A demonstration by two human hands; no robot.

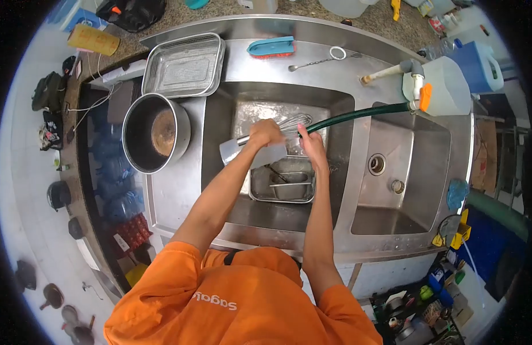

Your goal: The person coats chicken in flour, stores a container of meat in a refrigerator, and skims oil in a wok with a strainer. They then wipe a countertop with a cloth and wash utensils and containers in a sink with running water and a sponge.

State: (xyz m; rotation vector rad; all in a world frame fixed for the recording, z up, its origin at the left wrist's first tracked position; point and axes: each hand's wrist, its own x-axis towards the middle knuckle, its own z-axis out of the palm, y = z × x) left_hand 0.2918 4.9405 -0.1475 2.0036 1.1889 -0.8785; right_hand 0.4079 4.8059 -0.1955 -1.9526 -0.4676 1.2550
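My left hand (264, 133) is closed around a whisk (297, 121) above the large sink basin. Its wire loops point right and its metal handle shows left of my fist. A whitish translucent flat piece (270, 155) shows below that fist; I cannot tell whether the hand holds it too. My right hand (313, 145) grips a green hose (358, 114) near its end, close to the whisk wires. Beneath the hands, a metal tray (282, 200) in the basin contains smaller metal containers and a dark-handled utensil.
A large pot (182, 123) and a rectangular wire-mesh tray (214, 80) stand on the left drainboard. Behind the basin lie a blue brush (270, 46) and a long twisted spoon (312, 64). At the right are a second basin (386, 195) and a tap with an orange handle (425, 98).
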